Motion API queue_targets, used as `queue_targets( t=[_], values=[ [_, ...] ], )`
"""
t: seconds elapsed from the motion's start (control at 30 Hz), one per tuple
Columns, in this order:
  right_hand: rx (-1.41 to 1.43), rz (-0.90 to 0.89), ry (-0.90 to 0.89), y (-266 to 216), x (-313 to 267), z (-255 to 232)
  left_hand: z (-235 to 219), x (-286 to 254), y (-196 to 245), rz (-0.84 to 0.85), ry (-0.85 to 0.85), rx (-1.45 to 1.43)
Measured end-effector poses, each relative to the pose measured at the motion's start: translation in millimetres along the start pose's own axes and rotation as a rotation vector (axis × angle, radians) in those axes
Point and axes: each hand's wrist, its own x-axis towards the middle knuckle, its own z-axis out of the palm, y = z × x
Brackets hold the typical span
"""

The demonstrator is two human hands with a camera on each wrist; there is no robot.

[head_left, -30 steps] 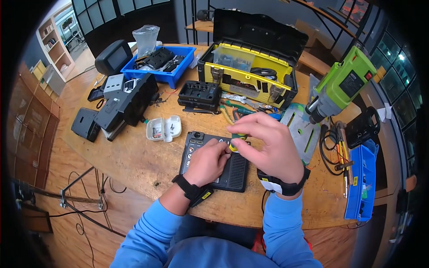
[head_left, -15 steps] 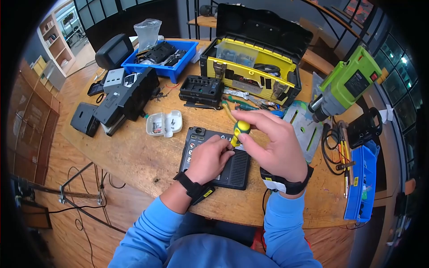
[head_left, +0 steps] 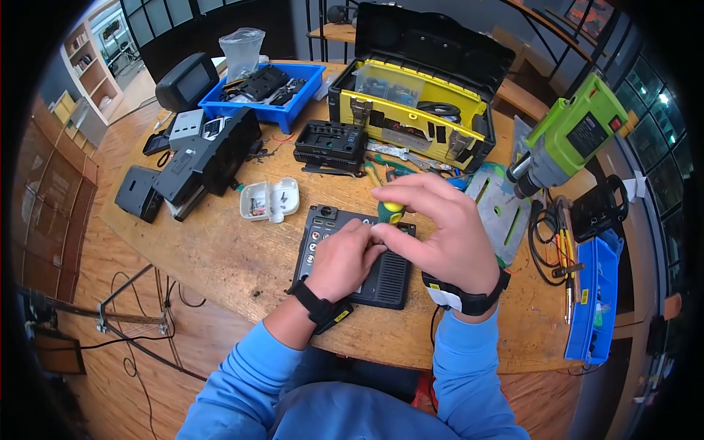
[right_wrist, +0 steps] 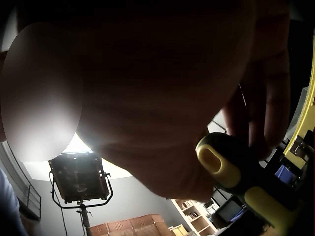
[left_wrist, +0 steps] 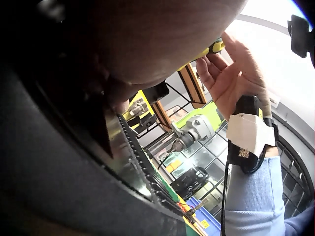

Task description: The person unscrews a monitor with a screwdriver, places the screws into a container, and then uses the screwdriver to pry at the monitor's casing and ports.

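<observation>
A dark flat device (head_left: 389, 282) with a ribbed grille and round ports lies on the wooden table. On its upper part rests the left hand (head_left: 339, 260), its fingertips together near the lower end of a yellow and green screwdriver (head_left: 391, 213); the tip is hidden. The right hand (head_left: 447, 238) holds the screwdriver's handle between thumb and fingers, above the device. In the right wrist view the handle (right_wrist: 246, 179) lies close to the thumb and fingers. The left wrist view shows the right hand (left_wrist: 238, 78) at the handle's end.
A small white case (head_left: 270, 201) with tiny parts lies left of the device. Behind are a black charger-like unit (head_left: 330, 149), a blue tray (head_left: 293, 110) and a yellow toolbox (head_left: 411, 136). To the right stand a green drill (head_left: 576, 136), a metal plate (head_left: 496, 213) and a blue bin (head_left: 592, 301).
The screwdriver handle has changed its tilt, and the right thumb and fingers have shifted around it. The left hand stays on the device. The head view has moved slightly.
</observation>
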Motion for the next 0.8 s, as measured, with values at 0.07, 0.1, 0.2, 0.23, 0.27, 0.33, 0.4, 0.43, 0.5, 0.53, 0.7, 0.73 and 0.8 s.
queue_targets(
  t=[0.07, 0.1, 0.2, 0.23, 0.27, 0.33, 0.4, 0.43, 0.5, 0.53, 0.7, 0.73, 0.8],
  values=[
    [-0.008, -0.009, -0.01, -2.3, 0.9, -1.6, 0.2, -0.2, -0.6, -0.017, 0.012, -0.002],
    [-0.025, 0.041, -0.034, -2.8, 0.2, -3.2, 1.0, 0.2, -2.5, -0.004, 0.009, -0.048],
    [-0.034, 0.043, -0.041, -0.5, -1.9, -3.4, -3.2, 0.3, -2.3, 0.001, -0.026, -0.091],
    [-0.027, -0.005, -0.022, 0.7, -2.6, -2.7, -5.1, 0.3, -2.2, -0.003, -0.059, -0.089],
    [-0.026, -0.003, -0.021, 1.6, -3.0, -1.9, -5.6, -0.1, -3.0, -0.004, -0.061, -0.088],
    [0.014, 0.01, -0.008, 3.2, -3.2, -1.4, -5.9, -0.9, -3.9, 0.0, -0.077, -0.107],
    [-0.007, -0.018, -0.015, 4.4, -1.7, -2.1, -5.7, -1.1, -6.1, 0.015, -0.072, -0.109],
    [-0.027, -0.05, -0.023, 4.2, -1.1, -2.4, -5.0, -1.1, -7.3, 0.029, -0.064, -0.109],
    [-0.062, 0.02, -0.056, -4.8, 0.4, -6.5, 0.2, -0.9, -11.7, 0.028, -0.037, -0.13],
    [-0.097, 0.089, -0.089, -7.8, 1.0, -7.7, 1.4, -0.9, -12.9, 0.028, -0.01, -0.149],
    [-0.027, 0.035, -0.058, 0.1, -1.6, -2.5, -3.6, 0.4, -10.8, 0.005, -0.042, -0.173],
    [0.001, 0.0, -0.022, 1.0, -2.2, -0.2, -3.6, 0.4, -10.5, -0.006, -0.047, -0.179],
    [-0.011, -0.008, -0.013, 2.7, -2.2, 1.7, -4.2, 0.6, -8.3, -0.006, -0.047, -0.177]
  ],
)
